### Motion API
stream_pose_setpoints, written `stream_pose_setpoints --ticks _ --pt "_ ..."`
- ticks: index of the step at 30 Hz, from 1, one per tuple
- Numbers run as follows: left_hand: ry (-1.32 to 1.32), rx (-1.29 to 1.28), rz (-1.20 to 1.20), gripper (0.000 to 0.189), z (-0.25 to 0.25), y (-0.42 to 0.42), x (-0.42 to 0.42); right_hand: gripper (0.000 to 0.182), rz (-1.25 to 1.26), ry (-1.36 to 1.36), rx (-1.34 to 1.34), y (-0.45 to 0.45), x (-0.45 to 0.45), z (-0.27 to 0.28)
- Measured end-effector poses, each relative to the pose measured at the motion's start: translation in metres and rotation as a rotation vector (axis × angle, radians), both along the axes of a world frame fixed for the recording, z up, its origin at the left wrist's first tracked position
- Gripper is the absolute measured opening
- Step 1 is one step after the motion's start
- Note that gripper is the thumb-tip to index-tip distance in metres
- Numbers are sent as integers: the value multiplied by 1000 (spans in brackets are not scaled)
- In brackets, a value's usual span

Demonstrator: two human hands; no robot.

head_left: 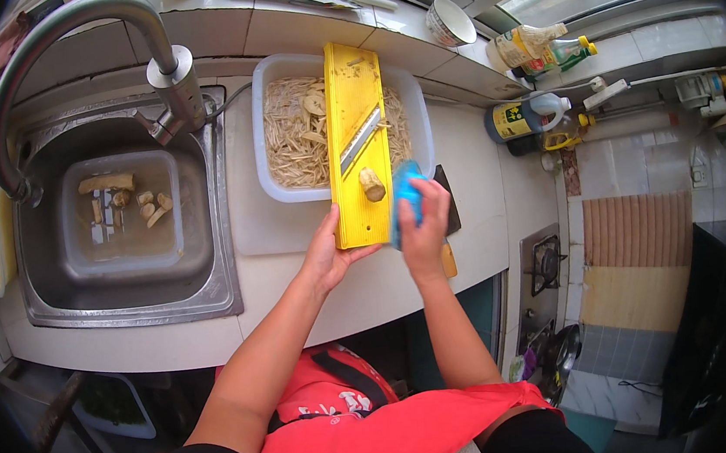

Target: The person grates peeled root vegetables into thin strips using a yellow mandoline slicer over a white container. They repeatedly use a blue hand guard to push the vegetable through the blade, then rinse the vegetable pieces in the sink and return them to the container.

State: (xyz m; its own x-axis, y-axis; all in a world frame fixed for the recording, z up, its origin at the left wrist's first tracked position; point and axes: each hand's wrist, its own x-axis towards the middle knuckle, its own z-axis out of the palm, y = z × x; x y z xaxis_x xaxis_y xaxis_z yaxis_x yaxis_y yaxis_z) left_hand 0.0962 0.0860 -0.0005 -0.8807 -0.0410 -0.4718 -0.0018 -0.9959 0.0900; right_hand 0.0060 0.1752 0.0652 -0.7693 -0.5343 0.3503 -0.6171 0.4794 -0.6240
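A yellow mandoline slicer (349,83) lies across a translucent plastic tub (261,151) of pale shredded root (293,145). My left hand (325,259) grips its near end. A short, peeled-looking root piece (372,184) rests on the slicer below the slanted metal blade (360,140). In my right hand (425,227) is a blue plastic holder (405,189), blurred, just right of the slicer and apart from the root piece. Broader pale slices (313,105) lie on the shreds left of the slicer. The board hides part of the tub's contents.
A cleaver (450,202) lies partly hidden beside my right hand. Left is a steel sink (39,271) with a tub (127,262) of root pieces in water, under a curved faucet (175,81). Bottles (517,121) and a bowl (448,24) stand back right.
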Motion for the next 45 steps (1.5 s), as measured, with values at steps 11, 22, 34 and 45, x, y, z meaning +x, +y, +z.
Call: stream_pose_setpoints --ticks 11,22,34,45 --pt "16 -27 41 41 4 0 -3 24 83 319 263 -30 -4 -20" --pt "-93 55 113 41 6 5 -2 16 128 412 176 -89 -69 -40" --pt "-100 48 113 42 3 2 -2 16 194 204 245 -48 -27 2" --pt "-93 37 85 40 9 8 -5 13 149 331 80 -115 -115 -11"
